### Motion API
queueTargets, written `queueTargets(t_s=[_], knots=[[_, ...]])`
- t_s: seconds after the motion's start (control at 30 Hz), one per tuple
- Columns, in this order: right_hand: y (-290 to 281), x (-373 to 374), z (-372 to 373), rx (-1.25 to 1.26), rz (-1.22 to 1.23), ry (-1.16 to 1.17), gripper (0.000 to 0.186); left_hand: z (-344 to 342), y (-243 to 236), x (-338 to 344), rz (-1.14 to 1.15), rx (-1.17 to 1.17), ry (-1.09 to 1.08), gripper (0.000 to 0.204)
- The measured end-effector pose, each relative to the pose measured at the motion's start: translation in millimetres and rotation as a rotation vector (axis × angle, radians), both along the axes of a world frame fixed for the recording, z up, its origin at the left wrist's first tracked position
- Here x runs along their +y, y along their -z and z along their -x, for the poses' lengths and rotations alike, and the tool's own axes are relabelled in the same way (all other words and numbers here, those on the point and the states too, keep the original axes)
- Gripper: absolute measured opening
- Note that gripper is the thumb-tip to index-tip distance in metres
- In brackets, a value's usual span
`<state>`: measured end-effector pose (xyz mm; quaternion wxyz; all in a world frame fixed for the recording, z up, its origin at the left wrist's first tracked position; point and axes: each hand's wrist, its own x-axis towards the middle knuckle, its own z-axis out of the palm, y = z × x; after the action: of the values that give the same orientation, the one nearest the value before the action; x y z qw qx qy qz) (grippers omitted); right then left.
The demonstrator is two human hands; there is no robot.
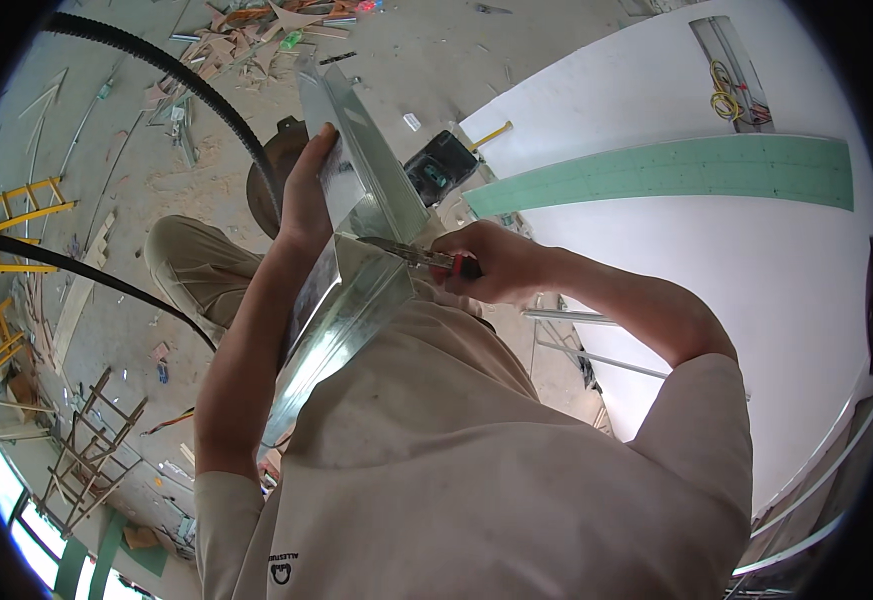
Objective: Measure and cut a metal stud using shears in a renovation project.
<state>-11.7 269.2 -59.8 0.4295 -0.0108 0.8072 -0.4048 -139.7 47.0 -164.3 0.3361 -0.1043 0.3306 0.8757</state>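
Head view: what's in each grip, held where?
Left grip: shiny metal profile, by its left edge, toward the far end; underside of hold hidden. Right grip: snips, by the red-and-black handles.

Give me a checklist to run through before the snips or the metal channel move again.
1. Left hand steadying the metal channel: ok, it grips the far section.
2. Right hand on the red-handled snips: ok, wrapped around the handles.
3. Left hand clear of the blades: ok, it sits apart from them.
4. Metal properly between the blades: cannot tell; they overlap in view.
5. Hands protected: not ok, both bare.
6. Floor tidy: not ok, scraps litter it.
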Motion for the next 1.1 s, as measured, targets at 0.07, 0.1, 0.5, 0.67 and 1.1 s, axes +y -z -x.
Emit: queueTargets(t_s=[0.07,0.1,0.5,0.67,1.1], knots=[[5.5,1.6,-0.5,0.035,-0.001,-0.024,0.021,0.8,1.5,-0.1,-0.011,0.003,0.011,0.042],[7.3,2.1,-0.2,0.053,-0.002,-0.037,0.022,1.5,2.0,-0.6,-0.017,0.005,0.016,0.042],[24.5,-13.6,-16.0,0.049,0.419,0.156,0.01,-0.9,1.9,-4.2,-0.037,-0.019,0.031,0.046],[16.5,-9.9,-14.3,0.082,0.171,0.067,0.01,-1.9,0.1,-1.9,-0.046,-0.004,0.032,0.048],[33.7,-24.6,-19.6,0.129,0.467,0.175,0.009,0.0,7.3,-4.7,-0.136,0.035,0.085,0.052]])
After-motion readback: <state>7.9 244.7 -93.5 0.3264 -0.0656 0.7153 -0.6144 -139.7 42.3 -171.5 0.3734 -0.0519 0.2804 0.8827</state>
